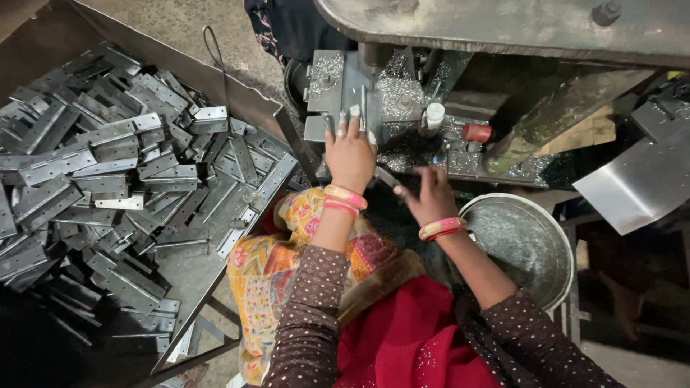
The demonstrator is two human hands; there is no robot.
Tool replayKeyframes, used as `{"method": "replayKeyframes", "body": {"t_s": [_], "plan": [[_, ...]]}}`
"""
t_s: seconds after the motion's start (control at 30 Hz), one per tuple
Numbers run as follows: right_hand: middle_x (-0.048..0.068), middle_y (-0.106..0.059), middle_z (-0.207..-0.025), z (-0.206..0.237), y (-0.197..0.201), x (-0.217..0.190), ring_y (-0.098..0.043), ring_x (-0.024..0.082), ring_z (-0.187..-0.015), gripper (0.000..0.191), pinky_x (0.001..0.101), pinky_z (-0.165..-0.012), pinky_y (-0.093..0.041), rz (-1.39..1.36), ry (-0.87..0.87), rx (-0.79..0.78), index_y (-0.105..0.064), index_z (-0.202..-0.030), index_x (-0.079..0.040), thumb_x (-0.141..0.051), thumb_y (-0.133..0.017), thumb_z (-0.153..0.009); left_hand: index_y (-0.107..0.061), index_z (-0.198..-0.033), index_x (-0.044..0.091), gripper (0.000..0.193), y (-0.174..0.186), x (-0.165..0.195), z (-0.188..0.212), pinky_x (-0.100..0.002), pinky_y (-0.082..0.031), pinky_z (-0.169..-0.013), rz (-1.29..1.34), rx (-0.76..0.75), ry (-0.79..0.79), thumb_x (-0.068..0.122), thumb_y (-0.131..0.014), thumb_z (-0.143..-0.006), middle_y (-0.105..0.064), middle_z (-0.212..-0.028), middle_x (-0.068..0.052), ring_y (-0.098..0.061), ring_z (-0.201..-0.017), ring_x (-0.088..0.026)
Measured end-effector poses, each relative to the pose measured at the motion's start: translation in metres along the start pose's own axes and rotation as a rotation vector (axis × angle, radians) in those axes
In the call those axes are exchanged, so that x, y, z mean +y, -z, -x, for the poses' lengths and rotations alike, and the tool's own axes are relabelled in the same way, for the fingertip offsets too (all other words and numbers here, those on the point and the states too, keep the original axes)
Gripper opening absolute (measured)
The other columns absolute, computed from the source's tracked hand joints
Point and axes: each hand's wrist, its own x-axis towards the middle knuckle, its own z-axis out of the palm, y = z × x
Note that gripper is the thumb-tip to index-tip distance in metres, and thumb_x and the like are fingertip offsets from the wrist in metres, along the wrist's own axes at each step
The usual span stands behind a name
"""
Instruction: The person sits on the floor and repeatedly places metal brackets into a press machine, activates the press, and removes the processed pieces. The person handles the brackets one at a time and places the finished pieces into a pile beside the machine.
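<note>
Head view. Left hand [350, 154] reaches forward to the machine fixture [352, 93], a grey metal block dusted with bright metal shavings. Its fingers [343, 128] are stretched out and pressed against a small metal piece [357, 115] at the fixture's lower edge; cannot tell whether they grip it or only touch it.

Right hand [430, 197] is lower, just right of the left wrist, fingers spread wide and loosely curled. A thin dark metal strip [386, 177] lies between the two hands, near the right thumb; contact blurred, cannot tell. Both wrists carry pink and gold bangles [442, 228].

Round metal basin [553, 244] sits just right of the right forearm. Left of the person, a metal tray [266, 118] holds a large heap of grey hinges [108, 172], well apart from both hands. A white cylinder [434, 115] and a red one [476, 132] stand on the machine bed, right of the fixture
</note>
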Motion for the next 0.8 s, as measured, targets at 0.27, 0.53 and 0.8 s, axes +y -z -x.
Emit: {"method": "replayKeyframes", "body": {"t_s": [0.27, 0.53, 0.8], "plan": [[0.026, -0.072, -0.093, 0.052, -0.048, 0.011, -0.071, 0.047, -0.084, 0.067, 0.0553, -0.071, -0.056, 0.165, -0.216, -0.476, -0.047, -0.138, -0.003, -0.049, -0.067, -0.093, -0.077, -0.1, 0.004, 0.026, 0.005, -0.023, -0.004, -0.053, -0.034, -0.114, -0.001, 0.086, -0.028, 0.024, -0.065, -0.087, -0.065, -0.137, -0.011, -0.056, -0.132, -0.029], [0.028, -0.071, -0.101, -0.003, -0.023, 0.013, -0.069, 0.047, -0.097, 0.069, 0.0544, -0.082, -0.056, 0.18, -0.257, -0.795, -0.05, -0.122, -0.001, -0.054, -0.075, -0.085, -0.078, -0.1, 0.006, 0.027, -0.018, -0.028, -0.01, -0.057, -0.032, -0.11, -0.04, 0.01, -0.056, 0.02, -0.059, -0.086, -0.064, -0.137, -0.012, -0.057, -0.127, -0.03], [0.023, -0.074, -0.097, 0.048, -0.046, 0.012, -0.071, 0.046, -0.093, 0.047, 0.0566, -0.081, -0.055, 0.187, -0.348, -0.519, -0.055, -0.121, -0.009, -0.049, -0.064, -0.097, -0.078, -0.105, 0.007, 0.028, -0.025, -0.026, -0.03, -0.054, -0.031, -0.119, -0.072, 0.079, -0.037, 0.023, -0.063, -0.088, -0.065, -0.134, -0.009, -0.058, -0.13, -0.027]]}}
